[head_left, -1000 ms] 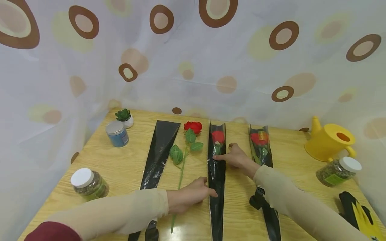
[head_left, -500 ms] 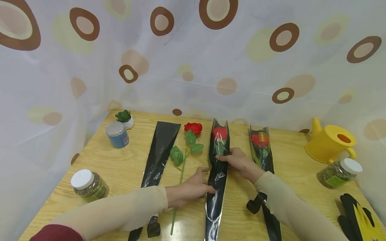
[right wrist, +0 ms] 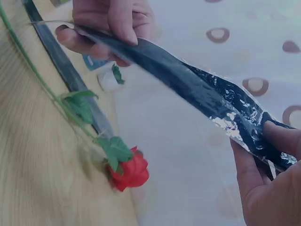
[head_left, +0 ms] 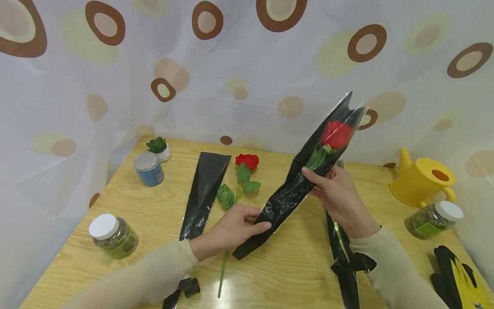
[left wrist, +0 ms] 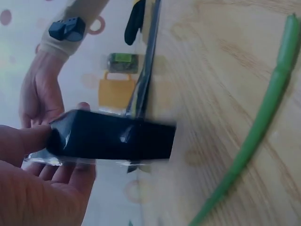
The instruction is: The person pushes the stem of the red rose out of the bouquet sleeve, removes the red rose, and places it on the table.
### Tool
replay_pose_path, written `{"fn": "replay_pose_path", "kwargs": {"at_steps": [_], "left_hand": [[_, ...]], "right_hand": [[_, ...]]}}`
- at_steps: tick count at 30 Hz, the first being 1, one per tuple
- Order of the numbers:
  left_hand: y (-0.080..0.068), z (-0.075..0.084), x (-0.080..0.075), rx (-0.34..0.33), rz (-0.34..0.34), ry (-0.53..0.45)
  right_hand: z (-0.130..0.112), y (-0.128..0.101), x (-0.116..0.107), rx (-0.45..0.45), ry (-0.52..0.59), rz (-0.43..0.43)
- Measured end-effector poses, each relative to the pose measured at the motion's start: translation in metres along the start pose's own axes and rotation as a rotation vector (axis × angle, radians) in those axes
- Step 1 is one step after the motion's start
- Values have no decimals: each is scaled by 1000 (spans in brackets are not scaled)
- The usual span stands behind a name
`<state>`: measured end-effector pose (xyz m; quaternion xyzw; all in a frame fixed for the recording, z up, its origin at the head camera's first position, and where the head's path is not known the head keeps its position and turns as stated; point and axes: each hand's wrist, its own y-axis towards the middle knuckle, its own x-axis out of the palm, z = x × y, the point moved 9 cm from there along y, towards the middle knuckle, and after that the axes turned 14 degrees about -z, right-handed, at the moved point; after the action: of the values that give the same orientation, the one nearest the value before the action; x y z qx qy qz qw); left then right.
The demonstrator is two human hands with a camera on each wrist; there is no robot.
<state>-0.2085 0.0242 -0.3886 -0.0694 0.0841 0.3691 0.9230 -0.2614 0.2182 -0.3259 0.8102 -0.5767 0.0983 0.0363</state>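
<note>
A red rose in a black and clear plastic sleeve [head_left: 297,184] is held tilted above the wooden table [head_left: 127,210], bloom up to the right. My left hand [head_left: 235,223] pinches the sleeve's narrow lower part [left wrist: 113,136]. My right hand [head_left: 335,193] grips the sleeve just below the bloom [right wrist: 263,136]. A bare red rose [head_left: 247,161] with a green stem [left wrist: 254,136] lies on the table left of it [right wrist: 129,172]. An empty black sleeve [head_left: 202,193] lies further left. Another wrapped rose [head_left: 339,240] lies under my right forearm.
A yellow watering can [head_left: 422,180] and a jar with a white lid [head_left: 432,219] stand at the right. Black and yellow gloves [head_left: 459,274] lie at the near right. A blue tin [head_left: 149,169], a small potted succulent [head_left: 158,149] and another jar [head_left: 112,236] stand at the left. A dotted curtain [head_left: 247,64] backs the table.
Both hands have lifted the wrapped rose off the table and swung its bloom end up to the right; before, it lay flat between the bare rose and the other wrapped rose.
</note>
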Motion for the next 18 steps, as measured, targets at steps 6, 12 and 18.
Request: {"fn": "replay_pose_path", "kwargs": {"at_steps": [6,12,18], "left_hand": [[-6,19,1,59,14,68],[-9,28,1,89,9,-19],[-14,29,-6,94,40,-21]], "right_hand": [[-20,-15,13,-122,0,43],[-34,-24,26,-198,-9,30],[-61,-36,20,-331,-51,-5]]}}
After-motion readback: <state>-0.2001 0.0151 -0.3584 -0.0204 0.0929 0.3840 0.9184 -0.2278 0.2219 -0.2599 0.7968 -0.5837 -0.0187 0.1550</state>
